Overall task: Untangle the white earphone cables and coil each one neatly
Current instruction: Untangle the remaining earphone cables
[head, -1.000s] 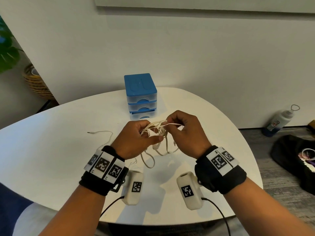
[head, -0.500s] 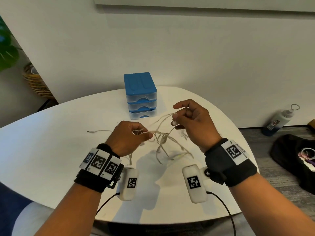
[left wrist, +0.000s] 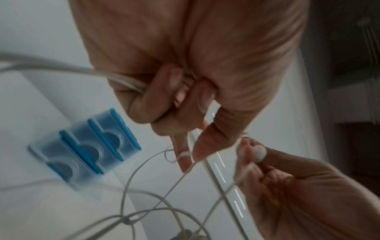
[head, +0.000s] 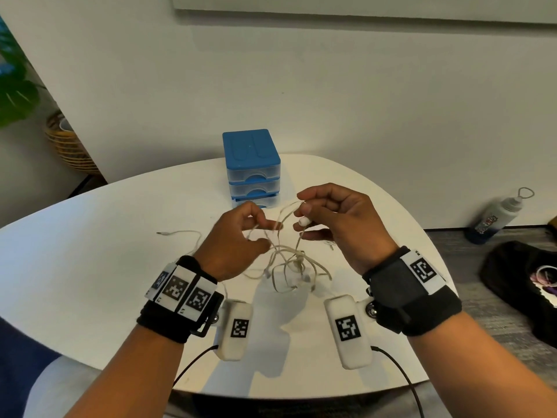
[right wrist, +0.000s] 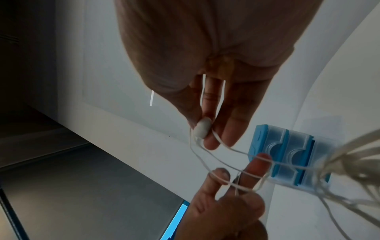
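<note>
1. Two hands hold the cables (head: 286, 257) up over the middle of the counter (head: 90, 267), and the work looks to be early: the wires are one knotted bunch, with nothing coiled anywhere in view.
2. Done so far, as far as can be judged: one earbud (head: 303, 220) has been picked out of the mess, and one plug (head: 160, 233) end trails free on the counter toward its left edge.
3. Left to do: open the knot that hangs between the wrists, separate the sets, then wind each. How many sets there are cannot be told from the tangle.
4. The right hand (head: 340, 224) pinches the earbud between thumb and fingertips; the right wrist view shows the bud (right wrist: 202, 129) pressed against a finger with its thin wire looping down and away.
5. The left hand (head: 233, 242) is curled round a bundle of strands, and its outstretched fingers have thin loops draped over them, as the left wrist view shows (left wrist: 185, 155).
6. The main knot sags below and between the two hands, its lowest loops touching or just above the counter; I cannot tell which.
7. A blue drawer box (head: 251, 167) stands at the far edge of the counter, beyond the hands and apart from the cables.
</note>
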### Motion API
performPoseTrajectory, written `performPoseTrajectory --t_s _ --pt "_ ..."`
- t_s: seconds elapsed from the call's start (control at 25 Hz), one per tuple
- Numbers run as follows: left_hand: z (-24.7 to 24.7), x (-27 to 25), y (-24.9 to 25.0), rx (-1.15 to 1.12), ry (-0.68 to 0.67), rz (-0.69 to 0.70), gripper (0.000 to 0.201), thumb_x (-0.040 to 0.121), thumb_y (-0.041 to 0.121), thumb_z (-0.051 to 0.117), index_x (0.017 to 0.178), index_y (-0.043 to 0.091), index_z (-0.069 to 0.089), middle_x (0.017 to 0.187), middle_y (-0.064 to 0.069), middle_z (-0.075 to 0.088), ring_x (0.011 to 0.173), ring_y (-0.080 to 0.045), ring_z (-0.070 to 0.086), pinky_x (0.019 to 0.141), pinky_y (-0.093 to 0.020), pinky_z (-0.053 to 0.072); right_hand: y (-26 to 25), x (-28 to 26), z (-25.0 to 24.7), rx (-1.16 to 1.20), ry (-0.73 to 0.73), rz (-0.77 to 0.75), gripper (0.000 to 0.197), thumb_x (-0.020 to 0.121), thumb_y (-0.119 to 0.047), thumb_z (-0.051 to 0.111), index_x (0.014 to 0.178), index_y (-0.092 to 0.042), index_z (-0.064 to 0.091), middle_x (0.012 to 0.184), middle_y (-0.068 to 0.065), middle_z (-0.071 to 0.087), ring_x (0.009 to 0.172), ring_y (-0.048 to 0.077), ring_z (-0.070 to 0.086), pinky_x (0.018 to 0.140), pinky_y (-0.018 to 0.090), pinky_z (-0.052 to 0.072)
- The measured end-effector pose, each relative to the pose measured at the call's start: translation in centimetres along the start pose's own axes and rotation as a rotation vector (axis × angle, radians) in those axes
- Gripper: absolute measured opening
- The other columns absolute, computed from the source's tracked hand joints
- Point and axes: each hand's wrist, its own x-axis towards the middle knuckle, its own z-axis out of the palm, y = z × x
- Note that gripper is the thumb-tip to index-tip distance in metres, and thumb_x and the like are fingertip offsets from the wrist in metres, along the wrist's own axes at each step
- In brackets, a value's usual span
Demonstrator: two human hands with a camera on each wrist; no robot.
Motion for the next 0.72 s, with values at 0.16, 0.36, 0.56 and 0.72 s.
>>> performPoseTrajectory --t_s 0.16,0.36,0.56,0.72 --pt "2.4 -0.7 0.0 0.006 -0.24 -0.011 0.046 0.073 0.028 0.081 0.112 0.03 0.056 0.11 0.014 0.065 0.094 0.002 0.062 0.07 -0.023 0.053 -0.1 -0.3 0.6 -0.049 -0.066 -0.053 0.017 0.091 0.001 0.059 0.098 -0.01 0.068 0.082 0.01 0.072 0.076 0.025 0.071 0.073 0.042 0.061" --pt "2.6 -0.5 -1.7 0.083 -0.156 -0.038 0.024 0.081 0.037 0.072 0.097 0.02 0.07 0.087 0.008 0.072 0.062 0.008 0.061 0.059 -0.017 0.044 0.5 -0.1 0.6 -0.194 -0.034 -0.101 0.02 0.094 0.002 0.052 0.096 -0.011 0.067 0.072 0.004 0.062 0.062 0.014 0.06 0.064 0.029 0.056" --pt "0.4 -0.2 -1.5 0.11 -0.106 -0.044 0.03 0.088 0.042 0.062 0.078 0.015 0.072 0.064 0.008 0.071 0.051 -0.002 0.058 0.056 -0.02 0.044 2.1 0.0 0.6 -0.603 -0.146 -0.134 0.008 0.093 -0.024 0.06 0.091 -0.02 0.067 0.055 -0.012 0.048 0.052 0.005 0.04 0.057 0.021 0.035" --pt "-0.3 -0.3 -0.8 0.059 -0.118 -0.061 0.025 0.095 0.025 0.057 0.082 0.013 0.074 0.048 0.016 0.061 0.034 0.0 0.042 0.039 -0.007 0.03 3.0 -0.4 1.0 -0.949 -0.16 -0.1 0.017 0.088 -0.041 0.065 0.098 -0.029 0.069 0.063 -0.015 0.05 0.06 0.004 0.046 0.057 0.022 0.032"
